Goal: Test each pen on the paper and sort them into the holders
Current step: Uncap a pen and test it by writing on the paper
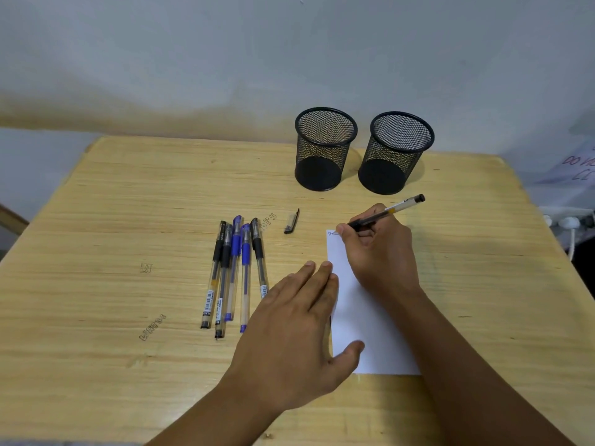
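My right hand grips an uncapped black pen, its tip touching the top left corner of a white sheet of paper where a small scribble shows. My left hand lies flat, fingers spread, pressing the sheet's left edge. The pen's black cap lies on the wood left of the paper. Several capped pens, black and blue, lie side by side further left. Two black mesh holders stand with nothing inside at the back of the table.
The wooden table has small doodles inked on it. A grey wall rises behind. At the right edge are a white power strip with cable and a paper with writing.
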### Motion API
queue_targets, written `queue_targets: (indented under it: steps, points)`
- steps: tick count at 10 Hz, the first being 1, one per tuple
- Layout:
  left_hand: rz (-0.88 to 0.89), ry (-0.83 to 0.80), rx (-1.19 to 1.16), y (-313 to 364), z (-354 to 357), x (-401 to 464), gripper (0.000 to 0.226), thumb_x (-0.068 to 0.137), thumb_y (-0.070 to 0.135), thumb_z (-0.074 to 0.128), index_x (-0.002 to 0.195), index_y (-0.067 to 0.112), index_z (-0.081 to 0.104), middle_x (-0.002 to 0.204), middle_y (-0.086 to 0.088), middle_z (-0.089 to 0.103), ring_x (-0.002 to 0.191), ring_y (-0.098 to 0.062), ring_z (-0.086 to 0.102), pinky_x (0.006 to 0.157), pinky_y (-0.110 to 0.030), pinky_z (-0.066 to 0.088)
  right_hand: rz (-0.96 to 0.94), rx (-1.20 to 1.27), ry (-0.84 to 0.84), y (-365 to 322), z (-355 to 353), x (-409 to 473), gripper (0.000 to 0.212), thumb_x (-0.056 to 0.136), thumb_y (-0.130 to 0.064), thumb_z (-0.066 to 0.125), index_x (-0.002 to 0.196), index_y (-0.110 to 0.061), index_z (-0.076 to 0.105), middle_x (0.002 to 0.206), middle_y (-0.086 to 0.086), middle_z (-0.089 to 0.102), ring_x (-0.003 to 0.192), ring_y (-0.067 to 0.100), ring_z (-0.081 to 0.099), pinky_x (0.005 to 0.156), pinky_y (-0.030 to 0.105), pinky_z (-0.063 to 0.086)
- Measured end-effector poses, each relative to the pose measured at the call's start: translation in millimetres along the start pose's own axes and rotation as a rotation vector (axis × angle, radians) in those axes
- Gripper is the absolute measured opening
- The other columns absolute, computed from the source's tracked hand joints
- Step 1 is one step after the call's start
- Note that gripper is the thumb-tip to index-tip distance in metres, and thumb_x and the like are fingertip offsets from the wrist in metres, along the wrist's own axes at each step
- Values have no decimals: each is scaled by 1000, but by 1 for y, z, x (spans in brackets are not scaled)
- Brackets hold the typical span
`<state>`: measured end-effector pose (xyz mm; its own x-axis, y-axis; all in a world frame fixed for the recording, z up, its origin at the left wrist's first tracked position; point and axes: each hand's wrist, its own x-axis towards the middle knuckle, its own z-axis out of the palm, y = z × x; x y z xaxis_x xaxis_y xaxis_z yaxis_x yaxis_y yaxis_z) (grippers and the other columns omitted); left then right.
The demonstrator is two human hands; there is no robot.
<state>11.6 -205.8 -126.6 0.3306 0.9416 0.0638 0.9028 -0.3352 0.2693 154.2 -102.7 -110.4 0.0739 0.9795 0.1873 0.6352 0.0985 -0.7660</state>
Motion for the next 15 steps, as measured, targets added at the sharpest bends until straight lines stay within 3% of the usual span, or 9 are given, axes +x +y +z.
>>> queue_targets:
  steps: [3,5,6,8,10,12,13,14,15]
  points:
    - [-4,7,-17,0,0,0,84,82,69,46,148,17,41,157,1,35,147,-16,26,116,-38,31,12,-3,13,0,0,1,14,87,-21,70,82,-20,57,79,0,76,74,14,73,75,31,59]
    - [0,3,-15,0,1,0,84,83,69,45,149,17,39,158,1,33,148,-16,24,115,-40,31,23,-5,-17,0,-2,0,14,87,-21,70,83,-19,57,71,-7,68,67,7,68,71,23,56]
    - [0,-7,-13,-1,0,0,85,83,70,44,150,18,37,159,2,31,148,-15,22,116,-40,30,26,3,1,-1,-1,1,15,87,-21,70,83,-19,56,78,1,74,71,13,72,73,27,58]
    - [1,-1,-17,0,0,0,84,83,69,45,149,17,39,158,2,32,148,-15,22,116,-41,31,20,-14,-4,-2,-2,1,14,87,-19,70,83,-16,57,69,-5,67,70,14,72,71,26,56]
    - [6,14,-19,-1,1,0,84,83,69,46,148,17,39,158,1,33,148,-16,23,116,-40,30,3,-7,3,-1,0,-1,15,87,-18,69,83,-15,55,71,0,71,72,16,73,75,36,59]
    - [5,22,-25,-1,2,0,85,82,69,46,148,17,40,158,1,33,148,-16,24,116,-40,30,16,4,7,0,0,1,15,87,-19,70,85,-14,56,68,-6,67,70,13,71,72,29,57]
    - [-3,23,-37,-2,2,0,85,82,70,45,148,18,39,158,2,32,148,-15,22,117,-39,29,87,77,37,6,-2,3,15,86,-22,70,84,-14,57,69,-12,67,67,5,68,69,24,54]
    - [-6,28,-40,-1,1,0,85,81,70,45,148,17,39,158,2,33,148,-15,23,116,-39,29,155,224,47,10,-8,6,13,87,-21,70,88,-11,61,76,1,73,72,14,71,73,31,57]
    - [-3,32,-33,0,1,0,86,80,70,46,148,16,40,157,2,35,147,-16,25,116,-39,31,282,553,2,9,-17,12,7,89,-7,67,83,-8,62,75,9,70,71,21,67,77,36,56]
